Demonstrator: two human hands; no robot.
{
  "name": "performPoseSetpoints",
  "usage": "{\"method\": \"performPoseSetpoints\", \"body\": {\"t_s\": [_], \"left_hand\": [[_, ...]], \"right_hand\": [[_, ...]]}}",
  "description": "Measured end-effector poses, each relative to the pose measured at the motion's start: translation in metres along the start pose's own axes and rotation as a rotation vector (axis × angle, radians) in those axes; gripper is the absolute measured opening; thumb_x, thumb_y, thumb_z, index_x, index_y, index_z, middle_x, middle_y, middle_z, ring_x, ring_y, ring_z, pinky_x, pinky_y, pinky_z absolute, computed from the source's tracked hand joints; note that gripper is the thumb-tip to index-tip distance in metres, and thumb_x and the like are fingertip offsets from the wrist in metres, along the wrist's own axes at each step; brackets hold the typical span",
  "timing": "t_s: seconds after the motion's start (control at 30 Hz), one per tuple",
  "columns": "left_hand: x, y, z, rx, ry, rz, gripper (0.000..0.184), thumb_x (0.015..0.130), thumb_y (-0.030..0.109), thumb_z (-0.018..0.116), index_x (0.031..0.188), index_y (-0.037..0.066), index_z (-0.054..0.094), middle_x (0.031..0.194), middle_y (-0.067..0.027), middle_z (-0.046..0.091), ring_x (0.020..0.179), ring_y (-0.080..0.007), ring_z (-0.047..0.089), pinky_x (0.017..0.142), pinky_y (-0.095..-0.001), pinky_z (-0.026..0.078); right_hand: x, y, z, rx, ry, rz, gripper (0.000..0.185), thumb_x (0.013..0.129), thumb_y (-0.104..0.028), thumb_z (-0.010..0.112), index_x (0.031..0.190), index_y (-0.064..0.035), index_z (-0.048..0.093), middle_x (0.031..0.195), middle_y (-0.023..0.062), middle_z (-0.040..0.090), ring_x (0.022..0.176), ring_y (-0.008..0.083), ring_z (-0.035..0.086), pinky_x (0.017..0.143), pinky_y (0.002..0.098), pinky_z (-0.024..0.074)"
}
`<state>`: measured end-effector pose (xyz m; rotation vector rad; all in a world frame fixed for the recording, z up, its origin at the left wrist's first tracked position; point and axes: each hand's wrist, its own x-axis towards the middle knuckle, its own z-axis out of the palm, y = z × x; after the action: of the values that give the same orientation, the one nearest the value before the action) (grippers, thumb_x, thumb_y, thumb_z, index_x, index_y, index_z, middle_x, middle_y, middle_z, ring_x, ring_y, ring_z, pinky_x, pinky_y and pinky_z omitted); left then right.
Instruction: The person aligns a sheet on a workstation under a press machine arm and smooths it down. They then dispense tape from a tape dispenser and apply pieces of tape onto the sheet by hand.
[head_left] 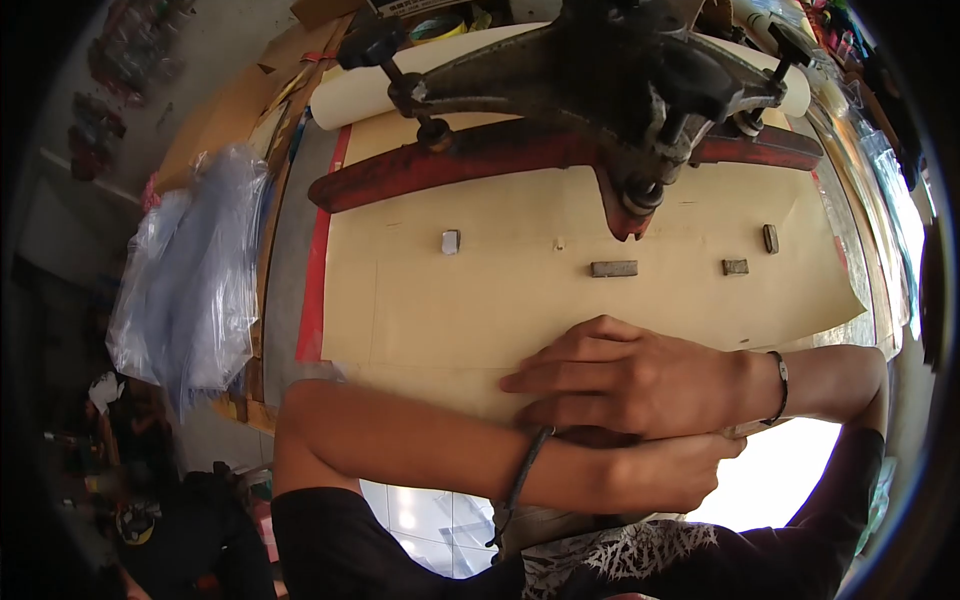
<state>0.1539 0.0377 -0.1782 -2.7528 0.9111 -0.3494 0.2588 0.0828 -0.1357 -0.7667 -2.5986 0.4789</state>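
Tan sheet: it lies under the red bar [450, 172] and spreads toward you; the tan sheet [440, 310] looks light, thin and bendy, likely to crease, so hold it flat-fingered by a side edge.
Right hand: your right hand [630, 380] is nearer you than the red bar, over the sheet, fingers loosely spread; you pinch nothing visible.
Left hand: your left hand [660, 478], farther from the bar, crosses below the right, its fingers curled; whether they grip anything, you cannot tell.
Blocks: four small blocks [614, 269] sit on the sheet, near side of the bar; they look hard and fairly heavy, best taken by their sides.
Edges: a red strip [316, 290] runs out from under the bar's left end; the sheet's border near its right end waves.
Room: the widest bare stretch lies between the bar's left half and your forearms.
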Motion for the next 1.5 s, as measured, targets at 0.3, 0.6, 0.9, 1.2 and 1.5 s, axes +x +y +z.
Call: {"method": "performPoseSetpoints", "body": {"t_s": [0.3,0.6,0.9,1.2,1.5], "left_hand": [[0.021,-0.015,-0.009,0.081,-0.063,0.111,0.028,0.092,0.019,0.056,0.069,0.017,0.071,0.074,0.0105,0.068,0.077,-0.0108,0.062,0.084,-0.0285,0.045],[0.015,-0.02,-0.01,0.172,-0.162,0.149,0.029,0.093,0.019,0.057,0.067,0.019,0.071,0.072,0.0119,0.068,0.074,-0.0104,0.06,0.082,-0.0284,0.044],[-0.007,-0.017,-0.067,0.175,-0.319,-0.093,0.021,0.084,0.016,0.064,0.064,0.02,0.068,0.066,0.0108,0.063,0.066,-0.0119,0.054,0.077,-0.0284,0.041],[0.004,-0.027,-0.012,0.043,-0.155,0.181,0.016,0.08,0.015,0.065,0.065,0.02,0.071,0.065,0.0107,0.064,0.064,-0.0119,0.056,0.085,-0.0293,0.041],[0.007,-0.003,-0.002,0.012,-0.062,-0.026,0.014,0.072,0.016,0.067,0.059,0.02,0.066,0.064,0.0057,0.064,0.072,-0.0153,0.059,0.082,-0.0321,0.046]], "right_hand": [[0.009,-0.008,-0.011,0.018,-0.013,0.05,0.04,0.077,-0.021,0.074,0.116,-0.0128,0.069,0.136,0.0045,0.06,0.124,0.0223,0.056,0.102,0.0382,0.0433],[0.015,-0.011,-0.011,0.03,0.01,0.071,0.04,0.073,-0.019,0.076,0.112,-0.0123,0.07,0.132,0.0057,0.061,0.119,0.0246,0.059,0.1,0.0398,0.0458],[0.013,-0.009,-0.009,0.03,0.035,0.052,0.038,0.073,-0.017,0.076,0.11,-0.0098,0.07,0.132,0.0062,0.061,0.119,0.0219,0.059,0.099,0.0375,0.0462],[0.013,-0.006,-0.014,0.057,0.044,0.022,0.031,0.08,-0.018,0.066,0.109,-0.0069,0.07,0.131,0.0078,0.061,0.121,0.0212,0.056,0.102,0.0364,0.0423],[0.004,-0.009,-0.008,0.019,0.085,-0.076,0.034,0.086,-0.022,0.068,0.115,-0.0036,0.067,0.133,0.0119,0.059,0.124,0.028,0.054,0.107,0.0417,0.0397]]}}
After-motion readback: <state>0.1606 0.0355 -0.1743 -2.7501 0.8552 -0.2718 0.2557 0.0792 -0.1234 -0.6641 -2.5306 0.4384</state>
